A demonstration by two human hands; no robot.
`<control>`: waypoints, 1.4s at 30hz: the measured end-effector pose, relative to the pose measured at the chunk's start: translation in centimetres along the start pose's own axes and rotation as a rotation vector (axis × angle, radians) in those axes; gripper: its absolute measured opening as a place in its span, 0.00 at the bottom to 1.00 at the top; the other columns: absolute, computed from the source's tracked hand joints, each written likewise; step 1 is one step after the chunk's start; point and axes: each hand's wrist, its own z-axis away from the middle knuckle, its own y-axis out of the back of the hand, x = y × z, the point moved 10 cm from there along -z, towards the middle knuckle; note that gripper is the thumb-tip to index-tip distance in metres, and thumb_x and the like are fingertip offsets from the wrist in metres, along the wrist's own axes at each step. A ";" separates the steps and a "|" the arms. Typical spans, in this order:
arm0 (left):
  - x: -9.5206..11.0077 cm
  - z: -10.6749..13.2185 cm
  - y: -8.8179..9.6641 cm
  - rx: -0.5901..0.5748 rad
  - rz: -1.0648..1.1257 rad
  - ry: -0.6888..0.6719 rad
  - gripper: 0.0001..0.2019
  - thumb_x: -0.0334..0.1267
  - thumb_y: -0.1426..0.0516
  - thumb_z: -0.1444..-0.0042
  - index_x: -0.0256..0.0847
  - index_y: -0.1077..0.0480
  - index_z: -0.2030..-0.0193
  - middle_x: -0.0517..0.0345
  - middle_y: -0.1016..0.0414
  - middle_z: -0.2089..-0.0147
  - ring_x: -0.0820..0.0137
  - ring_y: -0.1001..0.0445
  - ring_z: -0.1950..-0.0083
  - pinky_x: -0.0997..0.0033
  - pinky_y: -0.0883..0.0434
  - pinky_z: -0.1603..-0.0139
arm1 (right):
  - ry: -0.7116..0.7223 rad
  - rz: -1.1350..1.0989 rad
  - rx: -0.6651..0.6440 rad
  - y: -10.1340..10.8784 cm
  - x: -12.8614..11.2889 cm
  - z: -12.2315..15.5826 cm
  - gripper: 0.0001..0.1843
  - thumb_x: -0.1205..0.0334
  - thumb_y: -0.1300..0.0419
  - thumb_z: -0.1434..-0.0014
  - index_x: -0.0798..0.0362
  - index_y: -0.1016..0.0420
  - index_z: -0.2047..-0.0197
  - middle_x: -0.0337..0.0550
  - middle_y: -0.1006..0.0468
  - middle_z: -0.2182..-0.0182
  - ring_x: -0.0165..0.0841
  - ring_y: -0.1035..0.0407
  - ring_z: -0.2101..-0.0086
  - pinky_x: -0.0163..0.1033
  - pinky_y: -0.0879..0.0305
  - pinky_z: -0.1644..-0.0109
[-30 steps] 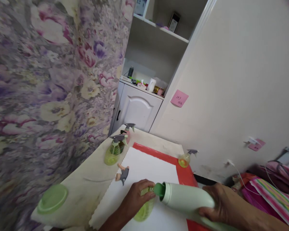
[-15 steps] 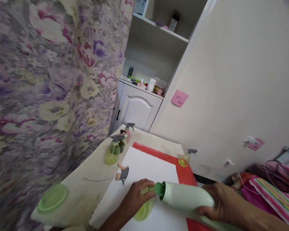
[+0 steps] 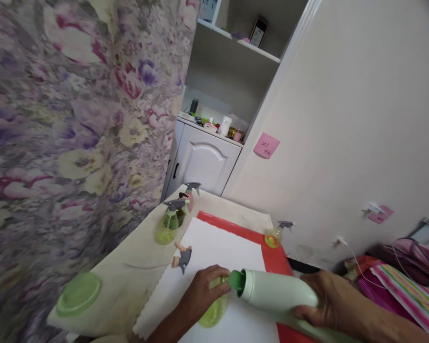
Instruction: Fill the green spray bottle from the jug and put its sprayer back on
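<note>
Green plastic marks the spout of the big bottle (image 3: 282, 297), a pale mint jug tipped on its side so that the spout meets the mouth of the small bottle (image 3: 213, 312). That small one is yellow-green and see-through, with no sprayer on it, and it stands on the white cloth (image 3: 218, 250) near the table's front edge. The left hand (image 3: 204, 288) is wrapped round its neck and shoulder, fingers closed on it. The right hand (image 3: 329, 300) grips the body of the big bottle from above and behind, clamped tight; the hands sit well apart, one at each end of the tilted jug.

Just beyond the left hand, a loose grey sprayer head (image 3: 182, 257) lies at the cloth's scalloped edge, its thin tube trailing left over the bare table (image 3: 128, 267). Under the cloth a red mat (image 3: 277, 259) shows along the far and right sides. At the far left of the table three spray bottles cluster: a green one (image 3: 167, 224) in front, a darker one close behind it, and a pink one (image 3: 190, 194) at the back. A yellow spray bottle (image 3: 274, 235) stands alone at the far right corner by the wall. A green lid (image 3: 78, 294) rests flat at the near left corner.

Flowered curtain (image 3: 57, 119) fills the left. Behind the table stands a white cupboard (image 3: 203, 162) with cluttered shelves, a pink note (image 3: 266, 146) stuck on the wall beside it. Striped cloth (image 3: 407, 290) lies at the right.
</note>
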 end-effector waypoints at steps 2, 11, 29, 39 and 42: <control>0.0 0.0 0.0 -0.003 -0.002 -0.002 0.09 0.35 0.38 0.48 0.40 0.22 0.60 0.55 0.20 0.60 0.63 0.24 0.55 0.68 0.33 0.51 | -0.001 -0.003 -0.007 0.0 -0.1 0.0 0.15 0.49 0.38 0.52 0.52 0.23 0.69 0.45 0.16 0.74 0.38 0.23 0.72 0.34 0.43 0.73; 0.1 0.0 0.1 -0.005 -0.003 0.002 0.09 0.35 0.39 0.48 0.40 0.22 0.60 0.55 0.20 0.60 0.63 0.24 0.55 0.69 0.33 0.51 | 0.006 0.009 -0.004 -0.1 -0.2 0.0 0.14 0.50 0.39 0.51 0.52 0.22 0.69 0.45 0.16 0.73 0.39 0.23 0.72 0.34 0.42 0.73; -0.3 0.0 0.0 0.000 -0.008 0.000 0.08 0.35 0.38 0.48 0.42 0.22 0.60 0.57 0.20 0.60 0.64 0.24 0.55 0.69 0.33 0.51 | 0.012 0.016 0.013 0.0 -0.2 0.2 0.14 0.50 0.38 0.52 0.52 0.23 0.69 0.44 0.17 0.74 0.37 0.24 0.72 0.35 0.44 0.72; 0.1 0.1 0.0 0.000 -0.008 0.022 0.09 0.34 0.39 0.49 0.41 0.22 0.60 0.56 0.20 0.60 0.64 0.24 0.55 0.69 0.33 0.50 | -0.007 0.045 0.005 0.4 -0.5 0.3 0.14 0.49 0.39 0.51 0.51 0.23 0.70 0.44 0.16 0.73 0.38 0.23 0.72 0.34 0.44 0.72; 0.2 0.1 0.0 -0.003 -0.010 0.025 0.09 0.35 0.39 0.48 0.41 0.22 0.60 0.56 0.21 0.60 0.64 0.24 0.55 0.70 0.33 0.50 | 0.013 0.032 0.004 0.4 -0.5 0.3 0.14 0.49 0.39 0.51 0.51 0.23 0.69 0.44 0.16 0.73 0.37 0.23 0.72 0.34 0.44 0.72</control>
